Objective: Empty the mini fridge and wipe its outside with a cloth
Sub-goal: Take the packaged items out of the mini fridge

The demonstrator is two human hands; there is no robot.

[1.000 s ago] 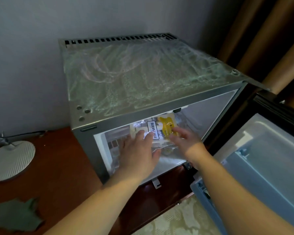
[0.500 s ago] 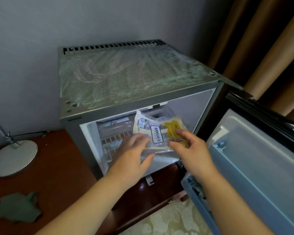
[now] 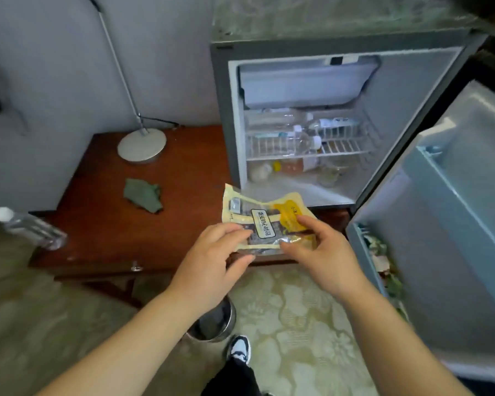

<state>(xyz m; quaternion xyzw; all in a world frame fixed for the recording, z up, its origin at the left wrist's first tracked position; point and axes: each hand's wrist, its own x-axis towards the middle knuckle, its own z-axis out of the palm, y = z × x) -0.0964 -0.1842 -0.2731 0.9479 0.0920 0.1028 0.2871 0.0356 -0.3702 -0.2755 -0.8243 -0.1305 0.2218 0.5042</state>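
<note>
Packet [image 3: 266,224] now out of mini fridge [image 3: 223,110], drawn back over table [image 3: 112,224] edge. My left hand [image 3: 212,264] pinches its 7 o'clock corner, right hand [image 3: 320,252] its 4 o'clock edge. Lay flat toward 9 o'clock, short of cloth [image 3: 143,194]. Bottles [image 3: 303,141] wait inside, 1 o'clock.

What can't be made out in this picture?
Head view.
Print on the packet: too small, partly under left hand and right hand.
Top of the mini fridge: cut off by the upper edge.
Labels on the bottles: washed out.
Contents of the door shelf: blurred.
The bin: mostly behind the left forearm.
</note>
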